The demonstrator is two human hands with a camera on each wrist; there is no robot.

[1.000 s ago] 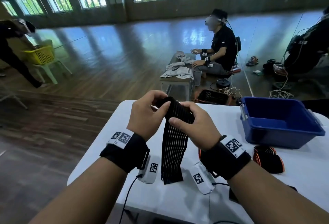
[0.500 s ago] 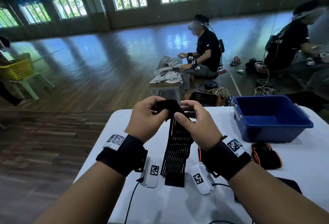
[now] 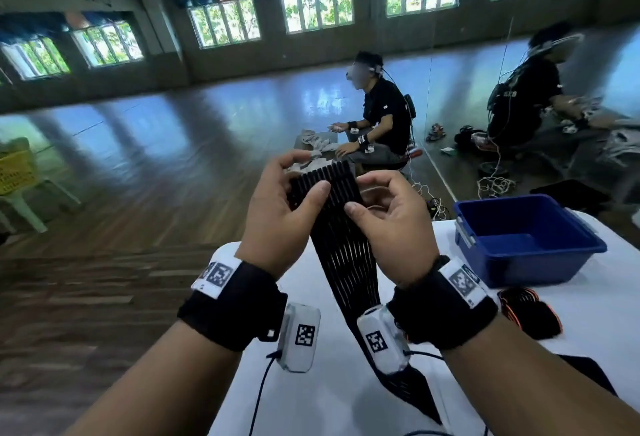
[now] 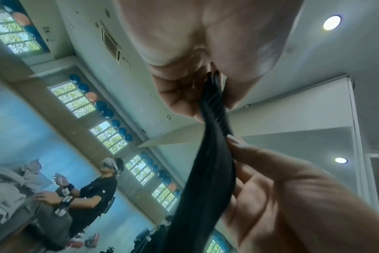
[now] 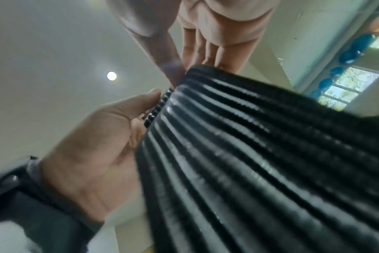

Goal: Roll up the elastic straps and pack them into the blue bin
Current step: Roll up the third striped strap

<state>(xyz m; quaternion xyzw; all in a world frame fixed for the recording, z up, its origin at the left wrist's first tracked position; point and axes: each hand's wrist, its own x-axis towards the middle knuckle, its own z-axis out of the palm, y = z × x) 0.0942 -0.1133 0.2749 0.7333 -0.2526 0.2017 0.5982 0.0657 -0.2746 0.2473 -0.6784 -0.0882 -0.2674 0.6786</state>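
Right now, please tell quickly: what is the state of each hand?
Left hand: closed, pinching the top end of the black elastic strap.
Right hand: closed on the same strap, thumb pressing its right edge.

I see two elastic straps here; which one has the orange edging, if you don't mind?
The bundled strap lying on the table beside the blue bin. The ribbed strap held in both hands is all black.

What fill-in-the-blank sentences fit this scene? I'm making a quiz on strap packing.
1. Both hands (left hand, right hand) hold a black ____ above the table.
2. The bin is coloured ____.
3. Inside, the bin holds ____ straps.
4. The rolled strap with orange edges lies ____ the bin.

Missing: strap; blue; no; outside
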